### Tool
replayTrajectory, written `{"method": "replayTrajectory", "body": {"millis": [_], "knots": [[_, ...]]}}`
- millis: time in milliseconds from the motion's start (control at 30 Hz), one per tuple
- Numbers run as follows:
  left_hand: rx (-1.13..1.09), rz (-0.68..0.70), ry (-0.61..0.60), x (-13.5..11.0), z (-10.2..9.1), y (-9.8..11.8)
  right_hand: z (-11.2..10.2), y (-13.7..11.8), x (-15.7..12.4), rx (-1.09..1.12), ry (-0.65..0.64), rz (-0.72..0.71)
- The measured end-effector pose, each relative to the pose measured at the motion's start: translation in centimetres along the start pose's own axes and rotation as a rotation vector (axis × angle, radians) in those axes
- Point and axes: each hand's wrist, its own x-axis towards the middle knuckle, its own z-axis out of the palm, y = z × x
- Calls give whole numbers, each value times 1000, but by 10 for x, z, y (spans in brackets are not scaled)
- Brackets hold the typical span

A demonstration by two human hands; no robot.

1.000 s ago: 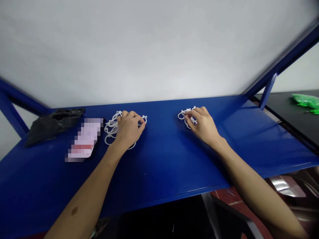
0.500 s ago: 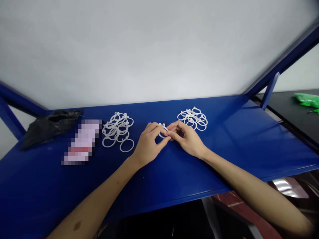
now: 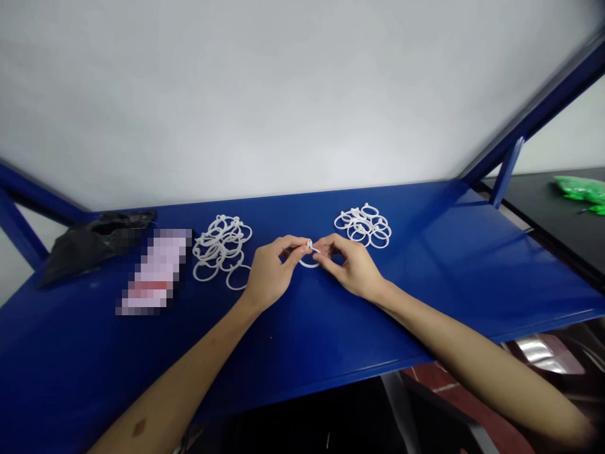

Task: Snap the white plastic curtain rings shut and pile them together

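My left hand (image 3: 271, 272) and my right hand (image 3: 350, 265) meet over the middle of a blue shelf (image 3: 307, 328). Both pinch one white plastic ring (image 3: 309, 255) between thumb and fingers, at its small clasp. A pile of several white rings (image 3: 221, 250) lies to the left of my left hand. A smaller pile of white rings (image 3: 363, 226) lies behind my right hand. Neither pile is touched.
A blurred pink and white flat object (image 3: 155, 272) lies left of the left pile, with a crumpled black bag (image 3: 89, 241) beyond it. Blue frame struts (image 3: 505, 171) rise at the right. A green object (image 3: 582, 190) sits on a dark surface at far right.
A second ago each hand rested on its own pile. Both hands then came together at the shelf's middle with one ring, and now hold it slightly nearer, by its clasp.
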Motion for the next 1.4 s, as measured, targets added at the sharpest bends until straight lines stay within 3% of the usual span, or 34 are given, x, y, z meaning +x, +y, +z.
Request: {"method": "replayTrajectory", "body": {"millis": [367,467,600,667,767,900,1033,1233,1300,1400], "knots": [[145,239,-30,-5,0,2,-11,1,-3,-190,-20,-307],[342,256,-47,4,-10,-8,-29,-5,8,-378,120,-205],[781,121,125,21,-38,-30,-69,11,16,-690,344,82],[954,27,149,26,-52,-39,-86,27,16,-807,354,216],[1078,-70,92,29,-64,-47,-96,47,15,-869,298,329],[1085,-65,50,29,-67,-48,-93,51,15,-879,255,389],[1057,-63,34,28,-65,-45,-92,42,17,-872,331,348],[844,-87,183,29,-60,-24,-92,40,17,-815,445,190],[724,-77,238,28,-58,-14,-84,40,16,-778,418,113],[471,-62,268,25,-55,-2,-63,36,12,-672,267,-3]]}}
